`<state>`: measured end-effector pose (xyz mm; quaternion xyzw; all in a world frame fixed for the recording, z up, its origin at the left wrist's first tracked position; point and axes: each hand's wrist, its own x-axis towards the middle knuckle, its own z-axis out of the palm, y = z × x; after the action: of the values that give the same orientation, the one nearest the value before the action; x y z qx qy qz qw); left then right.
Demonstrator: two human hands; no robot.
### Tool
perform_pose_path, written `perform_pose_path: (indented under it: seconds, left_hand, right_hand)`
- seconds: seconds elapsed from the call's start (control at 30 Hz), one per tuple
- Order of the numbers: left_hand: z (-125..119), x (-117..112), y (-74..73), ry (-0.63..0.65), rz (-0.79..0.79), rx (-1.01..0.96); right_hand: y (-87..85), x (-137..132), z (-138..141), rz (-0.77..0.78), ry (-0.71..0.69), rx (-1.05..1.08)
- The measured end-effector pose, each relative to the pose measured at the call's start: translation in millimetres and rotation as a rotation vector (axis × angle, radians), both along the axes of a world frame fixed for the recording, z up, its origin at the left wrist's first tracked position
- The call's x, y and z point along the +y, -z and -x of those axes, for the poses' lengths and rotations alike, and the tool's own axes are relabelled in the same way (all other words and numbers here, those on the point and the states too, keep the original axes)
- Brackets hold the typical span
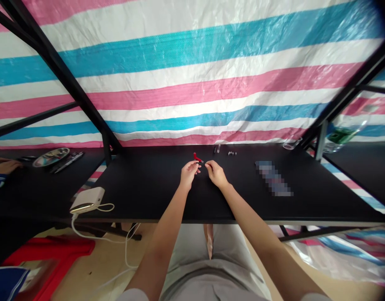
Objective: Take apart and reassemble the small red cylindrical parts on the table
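Note:
Over the middle of the black table (148, 188), my left hand (189, 173) and my right hand (215, 172) are held close together. The left hand's fingers are curled in a pinch just below a small red part (197, 157), which lies on the table or sits at the fingertips; I cannot tell which. The right hand's thumb and forefinger are pinched on something tiny and dark that I cannot make out. A few small metal pieces (232, 153) lie farther back on the right, and a small dark and clear piece (217, 148) sits near the back edge.
A white power bank (87, 200) with a cable lies at the table's left front edge. A blurred flat item (274, 179) lies to the right. A metal tray (51, 156) and pens (69, 161) rest on the neighbouring table, where another person's hand (4, 167) shows. A striped tarp (192, 75) hangs behind.

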<state>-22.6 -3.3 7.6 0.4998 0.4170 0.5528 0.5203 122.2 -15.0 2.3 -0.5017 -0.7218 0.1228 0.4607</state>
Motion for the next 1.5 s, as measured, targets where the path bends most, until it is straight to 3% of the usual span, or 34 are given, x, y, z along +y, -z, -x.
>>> perform_pose_path:
  seconds: [0.33, 0.6, 0.83, 0.97, 1.1, 1.23, 1.5]
  left_hand:
    - [-1, 2, -0.2, -0.119, 0.022, -0.030]
    - [-1, 1, 1.4, -0.010, 0.015, -0.069]
    - [-1, 0, -1.0, -0.104, -0.017, -0.038]
    - [-4, -1, -4.0, -0.117, -0.064, 0.043]
    - [-7, 1, -7.2, -0.126, -0.124, 0.120]
    - [-9, 0, -10.0, -0.134, -0.201, 0.307]
    - [-25, -6, -27.3, -0.093, -0.206, 0.713]
  right_hand:
    - [4.6, 1, 2, 0.041, -0.036, 0.005]
    - [5.4, 5, 0, -0.036, -0.034, -0.051]
    - [0.1, 8, -3, -0.055, -0.038, -0.189]
    - [-8.0, 4, -8, 0.016, -0.007, -0.242]
    - [-14.2, 1, -16, 0.110, 0.163, -0.265]
    - [-12.8, -1, -26, 0.255, 0.312, -0.169]
    - [-10.0, -5, -42, 0.418, 0.436, 0.024]
